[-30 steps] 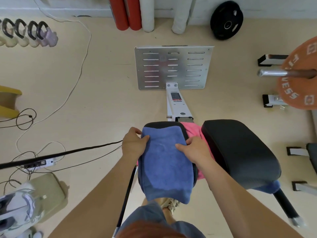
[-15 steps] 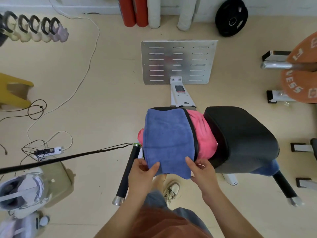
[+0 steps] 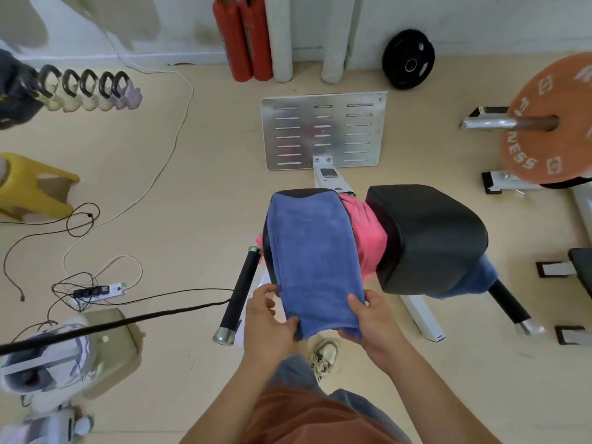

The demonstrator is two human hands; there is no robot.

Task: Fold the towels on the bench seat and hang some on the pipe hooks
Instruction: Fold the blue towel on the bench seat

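A: Check your hands against one second ago. Both then rested at the far corners of the blue towel, on top of the table. Confirm the present position.

B: Confirmed. Your left hand now pinches the near left corner of the blue towel, thumb on top. Your right hand grips the near right corner, thumb on top and fingers curled beneath the hem. Both corners hang off the near edge of the table. The grip is essentially unchanged since half a second ago.

A: Where is the towel itself?

B: It lies lengthwise along the table, as before. It covers almost the whole pad, and dark padding shows only at the far end and down the left side. A pink towel is bunched against the table's right side, between it and a second black pad. More blue cloth shows below that pad, further right of the table.

A: Surroundings?

B: The floor is pale beige. Beyond the table's far end a slotted metal plate lies flat. Beyond that, two red cylinders and a black weight plate stand at the wall. Far right of the table, an orange plate sits on a bar. Far left of the table are a row of kettlebells, a yellow stool and a power strip with loose cables. A black handle runs just left of the table's near end.
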